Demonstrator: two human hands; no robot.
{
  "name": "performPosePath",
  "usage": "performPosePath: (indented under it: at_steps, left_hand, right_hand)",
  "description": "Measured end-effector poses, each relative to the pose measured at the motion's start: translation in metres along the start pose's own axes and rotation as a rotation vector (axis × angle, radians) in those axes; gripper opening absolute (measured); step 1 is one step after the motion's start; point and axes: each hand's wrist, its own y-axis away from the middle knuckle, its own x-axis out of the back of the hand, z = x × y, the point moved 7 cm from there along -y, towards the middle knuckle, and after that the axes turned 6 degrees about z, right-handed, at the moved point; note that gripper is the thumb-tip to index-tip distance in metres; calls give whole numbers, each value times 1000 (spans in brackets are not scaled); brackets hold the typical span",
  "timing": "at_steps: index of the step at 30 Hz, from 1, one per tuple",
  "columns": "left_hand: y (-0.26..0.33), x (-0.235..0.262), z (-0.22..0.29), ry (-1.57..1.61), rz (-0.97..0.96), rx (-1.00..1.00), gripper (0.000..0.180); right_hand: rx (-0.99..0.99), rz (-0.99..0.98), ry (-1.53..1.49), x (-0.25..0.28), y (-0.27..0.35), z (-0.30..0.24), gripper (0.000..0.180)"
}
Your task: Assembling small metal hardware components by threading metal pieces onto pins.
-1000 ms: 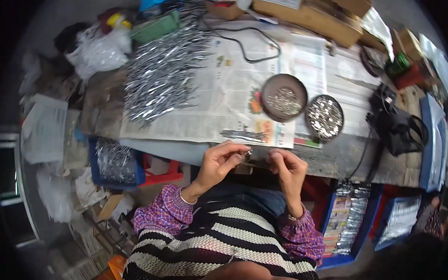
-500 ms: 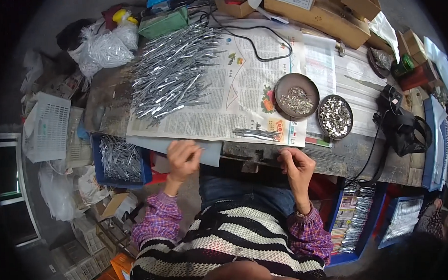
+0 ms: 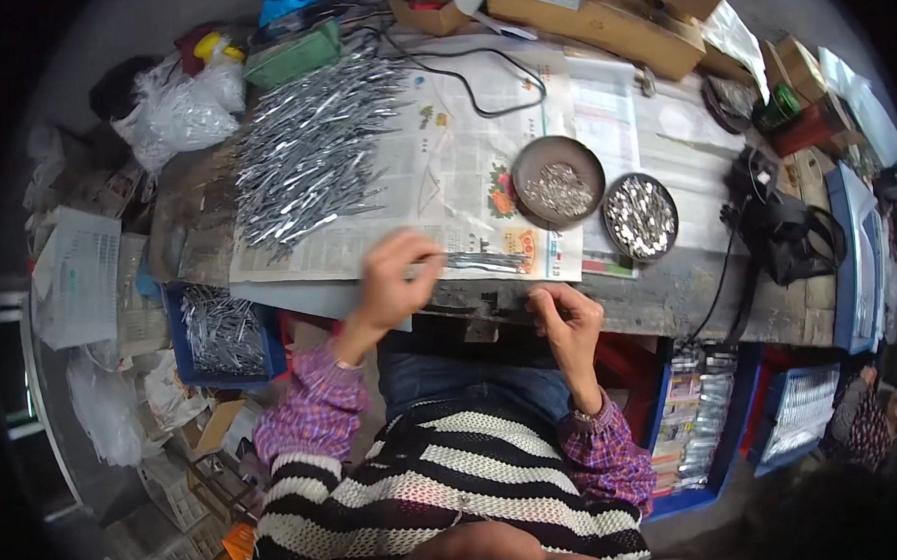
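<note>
L hand [image 3: 396, 278] pinching a thin metal piece [image 3: 437, 256] off small bundle [image 3: 488, 262], R hand [image 3: 567, 315] curled at bench edge, contents can't tell; nxt needs a clean lift toward 6 o'clock.

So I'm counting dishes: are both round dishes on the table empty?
No, both round dishes hold small shiny metal pieces.

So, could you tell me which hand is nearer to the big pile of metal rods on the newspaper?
Left. The left hand lies just below the pile of metal rods; the right hand rests farther right at the bench edge.

Worn workbench [image 3: 669, 295], newspaper [image 3: 444, 170], two dishes [image 3: 561, 180], boxes [image 3: 597, 13]
</note>
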Motion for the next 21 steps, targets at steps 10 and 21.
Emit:
performPosePath:
  at_steps: [10,21]
  left_hand:
    - [-9,-48,27,13,-68,-170,9]
    - [50,160,-128,-570,166,386,15]
  right_hand:
    - [107,-69,2,1,4,11,12]
    - [-15,-100,-27,0,-1,14,12]
